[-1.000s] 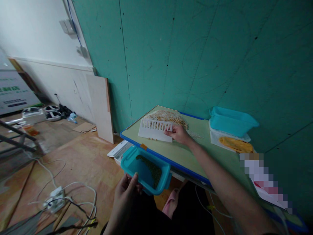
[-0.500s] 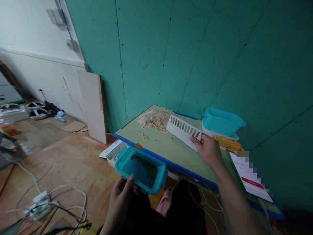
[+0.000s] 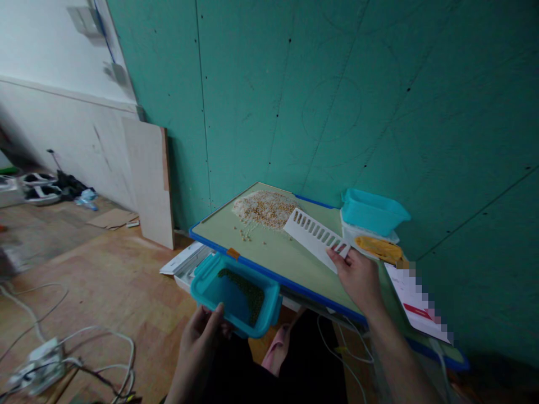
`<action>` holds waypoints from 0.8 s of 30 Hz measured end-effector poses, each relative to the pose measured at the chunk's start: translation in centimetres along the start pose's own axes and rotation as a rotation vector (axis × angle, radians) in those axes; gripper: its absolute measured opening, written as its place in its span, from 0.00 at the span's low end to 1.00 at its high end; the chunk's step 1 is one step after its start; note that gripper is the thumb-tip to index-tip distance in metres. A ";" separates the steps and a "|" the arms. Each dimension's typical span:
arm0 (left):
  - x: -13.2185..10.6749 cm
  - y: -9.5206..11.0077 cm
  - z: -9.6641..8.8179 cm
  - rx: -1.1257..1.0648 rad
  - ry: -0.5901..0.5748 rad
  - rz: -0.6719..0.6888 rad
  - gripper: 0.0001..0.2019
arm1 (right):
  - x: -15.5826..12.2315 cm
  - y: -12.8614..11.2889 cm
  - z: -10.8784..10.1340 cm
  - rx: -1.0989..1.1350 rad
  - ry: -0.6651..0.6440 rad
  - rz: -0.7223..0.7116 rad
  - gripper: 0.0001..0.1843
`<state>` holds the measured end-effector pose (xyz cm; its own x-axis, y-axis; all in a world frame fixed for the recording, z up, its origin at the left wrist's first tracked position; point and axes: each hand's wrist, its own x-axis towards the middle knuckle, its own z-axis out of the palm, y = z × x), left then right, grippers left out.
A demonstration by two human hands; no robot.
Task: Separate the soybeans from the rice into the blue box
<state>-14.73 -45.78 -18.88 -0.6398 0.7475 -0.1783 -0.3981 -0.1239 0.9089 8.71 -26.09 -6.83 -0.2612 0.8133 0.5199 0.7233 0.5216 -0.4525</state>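
My left hand (image 3: 206, 328) pinches the near rim of a blue plastic container (image 3: 201, 289), which is held at the table's front edge. Small dark-green beans (image 3: 248, 292) lie along the container's far and right sides. Over the tabletop, my right hand (image 3: 356, 275) grips the right end of a white slotted plastic strip (image 3: 309, 241). The strip's far left end reaches the edge of a spread pile of white grains and yellow beans (image 3: 265, 209). A few loose yellow beans (image 3: 244, 237) lie in front of that pile.
The pale green table (image 3: 269, 258) has a blue edge and stands against a green wall. At its right are a blue basket (image 3: 373, 213), a yellow cloth-like item (image 3: 379, 248) and a tablet-like screen (image 3: 416, 303). Cables and a power strip (image 3: 42, 359) lie on the floor at left.
The whole view has shifted, so most things appear a little further left. Both hands keep their hold, and the strip stays beside the pile.
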 end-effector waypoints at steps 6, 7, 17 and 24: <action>0.1 -0.2 0.0 -0.004 0.027 0.008 0.18 | -0.4 0.0 -0.2 -0.031 0.000 0.004 0.21; 0.2 -0.3 0.0 -0.009 0.033 0.008 0.18 | -0.6 0.0 -0.2 -0.029 -0.009 0.008 0.20; 0.1 -0.4 -0.1 -0.050 0.041 -0.001 0.16 | -1.4 0.3 -0.3 -0.040 0.041 0.025 0.23; 0.3 -0.9 -0.3 -0.039 0.016 0.001 0.16 | -1.6 0.8 -0.3 -0.035 0.032 0.025 0.25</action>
<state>-14.75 -45.61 -19.83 -0.6504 0.7370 -0.1837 -0.4229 -0.1504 0.8936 9.87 -27.01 -7.81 -0.2225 0.8174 0.5314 0.7514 0.4911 -0.4407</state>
